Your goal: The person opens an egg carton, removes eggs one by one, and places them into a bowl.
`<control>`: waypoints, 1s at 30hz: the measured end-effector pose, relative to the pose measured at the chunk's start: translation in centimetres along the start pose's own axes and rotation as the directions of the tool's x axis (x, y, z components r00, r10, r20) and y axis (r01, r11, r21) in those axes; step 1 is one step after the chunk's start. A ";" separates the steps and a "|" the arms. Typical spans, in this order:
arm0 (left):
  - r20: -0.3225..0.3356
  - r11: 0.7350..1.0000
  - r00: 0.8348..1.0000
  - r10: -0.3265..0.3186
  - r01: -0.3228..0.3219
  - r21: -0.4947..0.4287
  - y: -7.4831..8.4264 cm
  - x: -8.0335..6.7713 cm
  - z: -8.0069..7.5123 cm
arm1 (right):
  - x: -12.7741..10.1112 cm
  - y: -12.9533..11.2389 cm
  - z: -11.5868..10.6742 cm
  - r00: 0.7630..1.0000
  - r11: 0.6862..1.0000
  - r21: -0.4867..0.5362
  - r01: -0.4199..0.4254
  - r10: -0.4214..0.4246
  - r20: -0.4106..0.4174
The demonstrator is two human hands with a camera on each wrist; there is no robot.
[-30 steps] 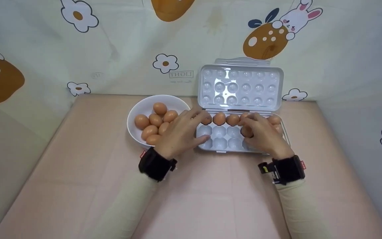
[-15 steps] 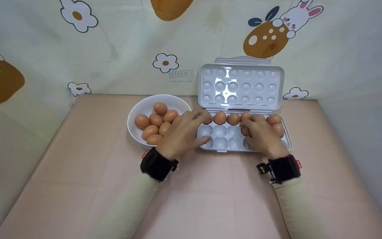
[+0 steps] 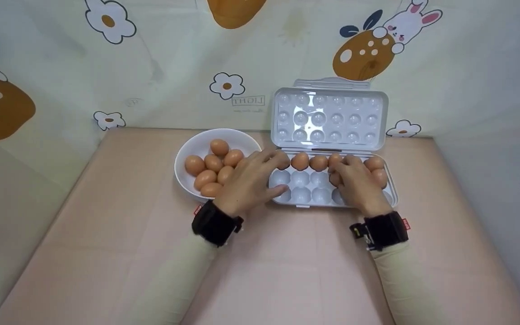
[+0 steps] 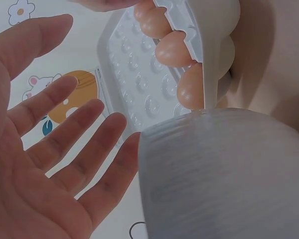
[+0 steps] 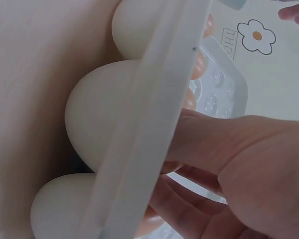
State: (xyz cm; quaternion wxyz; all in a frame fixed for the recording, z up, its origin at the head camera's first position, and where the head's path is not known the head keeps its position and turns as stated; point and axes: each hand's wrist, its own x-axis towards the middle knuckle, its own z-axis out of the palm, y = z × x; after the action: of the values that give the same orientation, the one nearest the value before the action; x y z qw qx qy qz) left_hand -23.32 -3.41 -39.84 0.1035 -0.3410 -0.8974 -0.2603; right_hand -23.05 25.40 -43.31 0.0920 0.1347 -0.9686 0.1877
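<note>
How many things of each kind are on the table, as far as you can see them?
Eggs in the white bowl: 7 visible
Eggs in the egg tray: at least 6 visible; the right hand hides some
Bowls: 1
Egg trays, lid open: 1
Hands: 2, with the left hand open
Total: at least 17

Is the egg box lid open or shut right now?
Open: the lid stands upright behind the tray, with the dimpled inside facing the camera.

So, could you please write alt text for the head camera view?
A person's right hand holds a brown egg over an open clear egg tray on a pink table, while the left hand rests at the tray's left end. Beside it, a white bowl holds more eggs.
</note>
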 end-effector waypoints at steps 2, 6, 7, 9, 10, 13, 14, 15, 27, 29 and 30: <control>0.004 1.000 1.000 -0.003 0.003 -0.005 0.0 0.0 0.0 | 0.0 0.0 0.0 1.000 1.000 -0.004 -0.005 0.005 0.003; 0.003 1.000 1.000 -0.001 0.001 -0.016 -0.1 0.0 0.0 | 0.0 0.1 -0.1 1.000 1.000 0.002 -0.001 0.001 -0.004; -0.002 1.000 1.000 0.003 -0.003 -0.019 -0.1 0.0 0.0 | 0.0 0.1 -0.2 1.000 1.000 0.010 -0.001 0.001 -0.007; -0.007 1.000 1.000 0.003 -0.004 -0.029 -0.1 0.0 0.0 | -0.1 0.0 -0.5 1.000 1.000 0.026 -0.007 0.007 -0.017; -0.010 0.999 1.000 0.003 -0.003 -0.033 -0.1 0.0 0.0 | -0.1 -0.1 -0.6 1.000 0.999 0.036 -0.014 0.015 -0.023; -0.017 0.999 1.000 -0.009 0.008 -0.047 -0.1 0.1 0.0 | -0.1 -0.5 -1.3 0.998 0.999 0.047 -0.017 0.020 -0.063; -0.019 0.999 1.000 -0.013 0.012 -0.047 -0.1 0.2 0.0 | -0.1 -0.7 -1.5 0.996 0.999 0.051 -0.012 0.016 -0.084; -0.023 0.999 1.000 -0.016 0.015 -0.043 0.0 0.2 -0.1 | -0.1 -0.9 -1.8 0.994 0.998 0.057 -0.006 0.012 -0.108; -0.093 0.997 0.995 0.032 -0.037 -0.060 0.3 0.4 -0.2 | -0.2 -3.9 -3.5 0.973 0.944 0.328 0.039 0.038 -0.227; -0.112 0.997 0.992 0.055 -0.061 -0.051 0.3 0.5 -0.2 | -0.2 -4.2 -3.6 0.980 0.916 0.399 0.041 0.041 -0.194; -0.122 0.996 0.990 0.067 -0.073 -0.048 0.3 0.5 -0.2 | -0.2 -4.4 -3.6 0.983 0.898 0.437 0.039 0.043 -0.176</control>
State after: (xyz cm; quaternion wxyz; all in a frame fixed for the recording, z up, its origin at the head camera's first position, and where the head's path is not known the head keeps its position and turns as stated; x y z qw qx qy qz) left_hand -23.49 -3.00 -39.34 0.1576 -0.3585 -0.8697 -0.3003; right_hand -21.12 22.91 -38.52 0.1469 0.1334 -0.8890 0.4127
